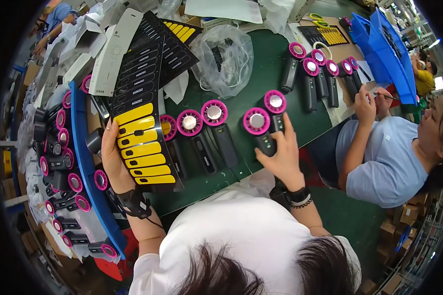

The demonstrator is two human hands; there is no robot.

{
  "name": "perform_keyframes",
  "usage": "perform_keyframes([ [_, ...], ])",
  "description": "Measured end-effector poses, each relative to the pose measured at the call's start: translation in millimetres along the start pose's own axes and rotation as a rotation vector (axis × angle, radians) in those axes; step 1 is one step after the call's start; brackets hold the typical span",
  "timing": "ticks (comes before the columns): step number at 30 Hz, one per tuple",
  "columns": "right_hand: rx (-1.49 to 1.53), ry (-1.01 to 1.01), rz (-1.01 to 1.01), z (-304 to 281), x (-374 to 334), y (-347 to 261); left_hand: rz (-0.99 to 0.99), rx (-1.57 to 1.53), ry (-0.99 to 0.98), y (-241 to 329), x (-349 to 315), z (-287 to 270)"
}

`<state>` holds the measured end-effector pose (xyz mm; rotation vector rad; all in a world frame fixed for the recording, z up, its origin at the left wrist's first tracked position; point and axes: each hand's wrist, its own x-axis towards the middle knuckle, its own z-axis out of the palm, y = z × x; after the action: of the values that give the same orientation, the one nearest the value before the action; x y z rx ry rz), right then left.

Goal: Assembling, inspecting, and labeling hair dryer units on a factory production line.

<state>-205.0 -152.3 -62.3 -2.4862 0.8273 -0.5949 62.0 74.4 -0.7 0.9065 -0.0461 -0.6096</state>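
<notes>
My left hand [112, 160] holds a long black sheet of yellow and black stickers [142, 137] by its left edge, near my body. My right hand [280, 155] rests on the handle of a black hand-held fan with a pink round head [257, 123], fingers pressing on it. A second such fan [275, 103] lies just beside it. Three more pink-headed fans [202, 123] lie in a row on the green table [261, 64] between my two hands, partly under the sheet.
A blue tray [86, 162] full of several fans stands at my left. Another row of fans [317, 71] lies farther back, by a clear plastic bag [224, 56]. A seated person in a light blue shirt [384, 157] works at the right, beside blue trays [384, 44].
</notes>
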Motion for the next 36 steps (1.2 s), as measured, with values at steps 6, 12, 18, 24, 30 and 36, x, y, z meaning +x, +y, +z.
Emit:
perform_keyframes([
  [6, -0.053, 0.026, 0.048, 23.2, 7.0, -9.1, 0.007, 0.005, -0.046, 2.1, -3.4, -5.5],
  [12, 0.015, 0.081, 0.043, 37.5, 10.1, -13.3, -0.021, -0.032, 0.023, 4.5, -0.1, -13.2],
  [18, 0.09, 0.012, -0.028, 28.6, 4.6, -6.4, -0.005, -0.035, -0.041, 10.4, 19.0, -5.9],
  [24, 0.299, 0.145, -0.119, -1.6, 25.2, 11.1, 0.156, 0.215, -0.099, 12.8, 58.8, -2.8],
  [30, 0.332, 0.021, -0.442, -33.3, 135.2, -5.8, 0.265, 0.418, -0.033, 1.2, 99.1, -1.0],
  [36, 0.088, -0.345, -0.646, 36.3, 245.1, -13.0, 0.386, 0.638, -0.039, 8.1, 125.8, -5.5],
])
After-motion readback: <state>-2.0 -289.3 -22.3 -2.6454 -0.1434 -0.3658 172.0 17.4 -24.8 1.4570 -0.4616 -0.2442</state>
